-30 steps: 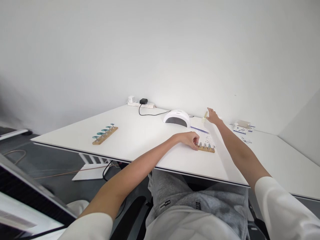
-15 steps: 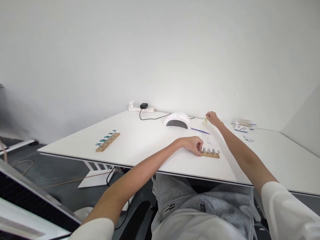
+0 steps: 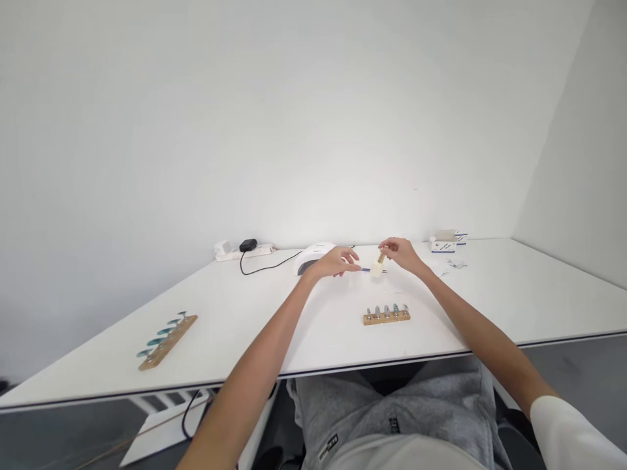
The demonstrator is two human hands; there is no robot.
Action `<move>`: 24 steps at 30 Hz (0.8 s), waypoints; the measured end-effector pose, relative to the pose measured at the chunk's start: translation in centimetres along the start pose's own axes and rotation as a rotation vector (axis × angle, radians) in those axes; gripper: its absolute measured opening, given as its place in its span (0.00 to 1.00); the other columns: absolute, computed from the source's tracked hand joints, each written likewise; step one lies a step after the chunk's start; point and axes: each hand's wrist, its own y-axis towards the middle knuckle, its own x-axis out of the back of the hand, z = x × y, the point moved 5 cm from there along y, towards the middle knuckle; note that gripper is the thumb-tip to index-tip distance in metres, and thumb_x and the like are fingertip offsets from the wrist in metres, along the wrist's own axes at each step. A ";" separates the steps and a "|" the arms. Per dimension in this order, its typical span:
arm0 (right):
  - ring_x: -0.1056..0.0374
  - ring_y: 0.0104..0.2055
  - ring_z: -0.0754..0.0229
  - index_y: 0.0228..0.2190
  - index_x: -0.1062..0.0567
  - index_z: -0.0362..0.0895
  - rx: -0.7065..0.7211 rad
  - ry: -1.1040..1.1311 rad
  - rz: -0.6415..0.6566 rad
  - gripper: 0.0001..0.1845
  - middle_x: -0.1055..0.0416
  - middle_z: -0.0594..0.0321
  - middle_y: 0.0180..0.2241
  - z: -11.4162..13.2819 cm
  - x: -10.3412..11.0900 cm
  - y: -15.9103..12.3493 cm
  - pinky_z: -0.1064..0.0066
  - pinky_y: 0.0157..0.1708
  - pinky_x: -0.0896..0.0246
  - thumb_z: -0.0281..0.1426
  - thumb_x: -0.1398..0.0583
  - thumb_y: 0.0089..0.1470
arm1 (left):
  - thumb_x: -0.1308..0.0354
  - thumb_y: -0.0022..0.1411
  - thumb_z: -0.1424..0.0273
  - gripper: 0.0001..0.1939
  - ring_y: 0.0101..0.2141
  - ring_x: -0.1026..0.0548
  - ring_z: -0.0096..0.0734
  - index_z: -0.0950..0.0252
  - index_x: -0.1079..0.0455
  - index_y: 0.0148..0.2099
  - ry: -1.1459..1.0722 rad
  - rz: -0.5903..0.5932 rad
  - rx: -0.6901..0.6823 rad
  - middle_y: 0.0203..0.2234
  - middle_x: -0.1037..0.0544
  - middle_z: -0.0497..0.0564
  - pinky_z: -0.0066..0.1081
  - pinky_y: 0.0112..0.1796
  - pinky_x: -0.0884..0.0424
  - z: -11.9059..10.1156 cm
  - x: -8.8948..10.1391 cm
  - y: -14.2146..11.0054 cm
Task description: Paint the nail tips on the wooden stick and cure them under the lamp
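The pale bottle [image 3: 377, 269] lies right of my left hand [image 3: 336, 262], apart from its loosely spread, empty-looking fingers, and leans top-rightward into my right hand [image 3: 400, 252], whose fingers pinch its top; the wooden nail stand [image 3: 386, 317] sits nearer on the counter [image 3: 323, 339]

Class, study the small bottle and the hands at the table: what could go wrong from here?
The tilted bottle, held near its top by the right hand, might slip or spill. The left hand, close to the lamp, could bump it.
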 end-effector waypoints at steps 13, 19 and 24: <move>0.31 0.29 0.63 0.29 0.21 0.43 -0.031 0.161 0.065 0.06 0.24 0.61 0.31 1.2 -5.1 -2.7 0.70 0.31 0.35 0.31 0.38 0.47 | 0.36 0.46 0.68 0.09 0.17 0.37 0.22 0.67 0.31 0.27 -0.075 0.092 -0.047 0.14 0.35 0.43 0.26 0.21 0.43 1.6 -6.4 1.9; 0.31 0.28 0.62 0.30 0.23 0.43 -0.081 0.187 -0.039 0.14 0.26 0.64 0.25 0.2 -5.6 -3.0 0.70 0.30 0.34 0.37 0.31 0.40 | 0.32 0.37 0.71 0.16 0.19 0.39 0.20 0.66 0.39 0.21 -0.079 0.006 -0.018 0.15 0.37 0.41 0.26 0.21 0.45 1.9 -6.8 1.9; 0.30 0.27 0.61 0.25 0.25 0.42 -0.116 0.211 -0.050 0.14 0.26 0.63 0.24 -0.3 -5.7 -2.6 0.69 0.30 0.35 0.36 0.30 0.36 | 0.30 0.36 0.71 0.18 0.19 0.40 0.19 0.66 0.39 0.23 -0.166 0.006 0.015 0.17 0.38 0.41 0.25 0.21 0.44 2.4 -7.4 2.2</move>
